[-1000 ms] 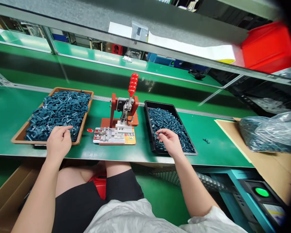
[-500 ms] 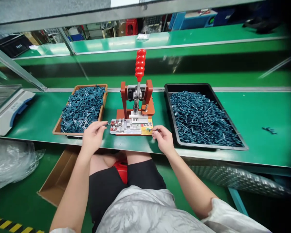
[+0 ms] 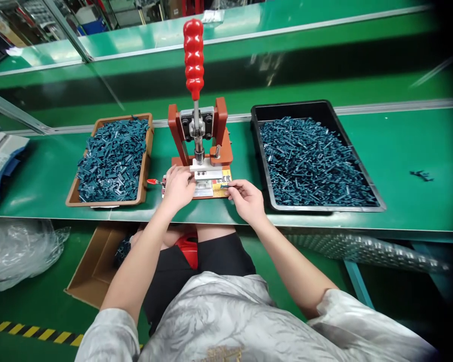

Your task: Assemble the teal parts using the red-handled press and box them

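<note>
Left hand resting on the metal jig plate of the red-handled toggle press, fingers curled down; any grip hidden beneath the palm, so impossible to tell. Right hand just beside the plate's right end, thumb and forefinger pinched on a small dark plastic part, apparently. Hands apart but close, with the yellow label between them. Press handle upright above the ram. Brown tray heaped at left, black tray heaped at right.

Recommended practice, as judged from this position: pinch the part by its end, keep it square to the plate, and keep fingers clear of the area under the ram.

Compared with the earlier frame: left hand shifted inward, from the plate's left end beside the brown tray onto the plate itself. Right-hand pinch about the same, near the plate's right end.
</note>
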`<action>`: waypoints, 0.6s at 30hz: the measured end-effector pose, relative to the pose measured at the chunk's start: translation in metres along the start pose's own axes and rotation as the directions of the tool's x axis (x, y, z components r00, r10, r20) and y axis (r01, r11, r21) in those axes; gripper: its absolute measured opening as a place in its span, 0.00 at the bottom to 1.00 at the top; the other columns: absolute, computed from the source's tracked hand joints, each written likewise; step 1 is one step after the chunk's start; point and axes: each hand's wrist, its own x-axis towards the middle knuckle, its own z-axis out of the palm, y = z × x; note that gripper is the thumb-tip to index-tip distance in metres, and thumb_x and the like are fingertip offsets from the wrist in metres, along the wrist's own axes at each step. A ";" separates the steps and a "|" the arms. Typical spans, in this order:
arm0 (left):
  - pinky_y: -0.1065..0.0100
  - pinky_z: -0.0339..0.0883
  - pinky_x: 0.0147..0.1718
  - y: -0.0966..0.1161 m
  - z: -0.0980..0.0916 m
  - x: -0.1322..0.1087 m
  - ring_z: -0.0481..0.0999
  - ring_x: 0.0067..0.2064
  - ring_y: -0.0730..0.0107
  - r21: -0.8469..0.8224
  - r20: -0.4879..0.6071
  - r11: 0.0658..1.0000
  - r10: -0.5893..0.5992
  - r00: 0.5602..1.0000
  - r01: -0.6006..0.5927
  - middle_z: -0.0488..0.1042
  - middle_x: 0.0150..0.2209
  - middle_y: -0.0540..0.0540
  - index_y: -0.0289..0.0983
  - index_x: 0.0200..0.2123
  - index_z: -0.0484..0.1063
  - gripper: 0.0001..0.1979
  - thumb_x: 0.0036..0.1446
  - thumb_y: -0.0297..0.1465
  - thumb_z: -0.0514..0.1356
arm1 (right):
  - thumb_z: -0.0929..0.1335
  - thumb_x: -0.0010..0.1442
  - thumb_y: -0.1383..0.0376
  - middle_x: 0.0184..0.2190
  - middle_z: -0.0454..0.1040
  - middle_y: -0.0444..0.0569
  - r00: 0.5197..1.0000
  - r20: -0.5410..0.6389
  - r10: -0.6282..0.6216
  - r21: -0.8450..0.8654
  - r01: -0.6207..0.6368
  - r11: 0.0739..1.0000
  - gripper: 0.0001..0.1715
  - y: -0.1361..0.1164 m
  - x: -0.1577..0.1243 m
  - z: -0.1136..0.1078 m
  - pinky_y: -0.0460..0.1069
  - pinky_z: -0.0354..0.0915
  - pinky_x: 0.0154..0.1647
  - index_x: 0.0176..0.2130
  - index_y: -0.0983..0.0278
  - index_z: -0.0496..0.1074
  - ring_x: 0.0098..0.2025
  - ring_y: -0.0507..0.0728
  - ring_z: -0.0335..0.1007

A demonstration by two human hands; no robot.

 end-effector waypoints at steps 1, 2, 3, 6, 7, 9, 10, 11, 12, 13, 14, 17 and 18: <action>0.48 0.59 0.65 0.001 0.001 -0.001 0.76 0.52 0.54 -0.007 -0.016 1.000 -0.023 1.000 0.023 0.81 0.44 0.42 0.38 0.33 0.78 0.09 0.59 0.25 0.57 | 0.71 0.65 0.51 0.31 0.78 0.47 1.000 0.007 0.013 0.006 -0.013 1.000 0.16 0.000 0.000 0.001 0.52 0.76 0.32 0.44 0.60 0.75 0.31 0.57 0.77; 0.48 0.57 0.67 0.002 0.002 -0.003 0.76 0.51 0.55 -0.012 -0.019 0.999 -0.038 0.999 0.037 0.81 0.43 0.43 0.38 0.33 0.78 0.09 0.59 0.26 0.57 | 0.71 0.65 0.52 0.32 0.78 0.47 1.000 0.015 0.023 0.005 -0.023 1.000 0.16 0.001 0.000 0.001 0.52 0.76 0.32 0.45 0.61 0.75 0.31 0.57 0.78; 0.48 0.56 0.67 0.003 0.002 -0.003 0.76 0.52 0.55 -0.009 -0.009 0.999 -0.040 0.999 0.040 0.81 0.43 0.43 0.39 0.33 0.78 0.09 0.60 0.27 0.57 | 0.71 0.64 0.52 0.32 0.79 0.47 0.999 0.022 0.030 -0.003 -0.030 1.000 0.17 0.001 -0.001 0.001 0.52 0.76 0.33 0.45 0.61 0.75 0.33 0.58 0.78; 0.48 0.58 0.65 0.004 -0.001 -0.002 0.75 0.52 0.53 0.030 0.072 0.999 0.014 0.997 -0.016 0.80 0.41 0.42 0.39 0.32 0.79 0.10 0.61 0.29 0.57 | 0.70 0.65 0.53 0.33 0.79 0.48 0.999 0.035 0.017 -0.072 -0.015 0.997 0.14 0.001 -0.002 0.001 0.52 0.76 0.34 0.43 0.61 0.76 0.33 0.58 0.78; 0.49 0.60 0.64 0.005 -0.003 -0.001 0.75 0.51 0.52 0.042 0.099 0.999 0.030 0.995 -0.034 0.80 0.41 0.42 0.39 0.32 0.79 0.10 0.61 0.29 0.57 | 0.70 0.64 0.54 0.33 0.79 0.48 0.999 0.040 0.005 -0.104 -0.001 0.995 0.13 0.001 -0.001 0.001 0.52 0.75 0.33 0.41 0.60 0.76 0.32 0.57 0.77; 0.50 0.63 0.61 0.006 -0.005 0.001 0.75 0.51 0.51 0.057 0.136 0.997 0.044 0.990 -0.052 0.79 0.42 0.40 0.38 0.34 0.79 0.11 0.62 0.29 0.56 | 0.70 0.64 0.56 0.34 0.79 0.47 0.999 0.051 -0.010 -0.159 0.018 0.987 0.11 0.001 0.001 0.001 0.51 0.73 0.32 0.39 0.60 0.76 0.30 0.56 0.75; 0.50 0.64 0.60 0.007 -0.006 0.001 0.75 0.51 0.51 0.063 0.149 0.996 0.049 0.988 -0.059 0.79 0.43 0.40 0.37 0.35 0.79 0.11 0.62 0.28 0.55 | 0.70 0.63 0.56 0.34 0.79 0.47 0.999 0.053 -0.011 -0.176 0.020 0.984 0.10 0.000 0.004 0.001 0.51 0.72 0.32 0.39 0.60 0.76 0.29 0.56 0.74; 0.51 0.64 0.59 0.008 -0.007 0.002 0.74 0.51 0.51 0.069 0.160 0.996 0.052 0.986 -0.064 0.79 0.43 0.40 0.37 0.36 0.79 0.12 0.63 0.28 0.54 | 0.70 0.63 0.56 0.34 0.79 0.47 0.999 0.050 -0.010 -0.182 0.019 0.983 0.10 -0.001 0.007 0.002 0.51 0.72 0.32 0.40 0.60 0.76 0.30 0.56 0.74; 0.51 0.65 0.58 0.009 -0.007 0.001 0.74 0.51 0.51 0.075 0.168 0.995 0.052 0.984 -0.066 0.79 0.44 0.39 0.37 0.37 0.79 0.12 0.63 0.28 0.54 | 0.70 0.63 0.56 0.34 0.78 0.48 0.999 0.047 -0.011 -0.179 0.020 0.984 0.11 -0.002 0.012 0.003 0.51 0.72 0.33 0.40 0.60 0.76 0.31 0.56 0.74; 0.51 0.65 0.58 0.010 -0.007 0.001 0.74 0.52 0.50 0.082 0.170 0.995 0.049 0.984 -0.064 0.79 0.44 0.39 0.36 0.38 0.79 0.12 0.63 0.27 0.54 | 0.70 0.63 0.56 0.34 0.78 0.48 0.999 0.046 -0.017 -0.175 0.024 0.984 0.11 -0.003 0.017 0.004 0.52 0.73 0.34 0.41 0.60 0.76 0.32 0.57 0.75; 0.51 0.65 0.58 0.011 -0.007 0.000 0.74 0.52 0.50 0.088 0.164 0.994 0.043 0.985 -0.058 0.78 0.45 0.39 0.36 0.39 0.79 0.12 0.64 0.28 0.54 | 0.70 0.63 0.56 0.34 0.78 0.48 0.998 0.052 -0.029 -0.179 0.038 0.983 0.11 -0.005 0.023 0.006 0.52 0.73 0.35 0.41 0.61 0.76 0.32 0.57 0.75; 0.51 0.66 0.57 0.011 -0.007 -0.002 0.74 0.54 0.50 0.085 0.133 0.996 0.026 0.991 -0.038 0.78 0.49 0.37 0.36 0.43 0.78 0.12 0.64 0.28 0.55 | 0.70 0.62 0.56 0.35 0.77 0.49 0.986 0.128 -0.111 -0.252 0.141 0.957 0.11 -0.012 0.040 0.010 0.52 0.72 0.36 0.37 0.61 0.75 0.34 0.58 0.73; 0.51 0.66 0.57 0.010 -0.008 -0.002 0.74 0.54 0.50 0.073 0.133 0.996 0.032 0.991 -0.042 0.78 0.49 0.38 0.36 0.44 0.78 0.12 0.63 0.28 0.56 | 0.70 0.62 0.57 0.36 0.77 0.50 0.977 0.162 -0.142 -0.287 0.184 0.940 0.10 -0.014 0.045 0.012 0.52 0.72 0.37 0.37 0.61 0.75 0.36 0.59 0.73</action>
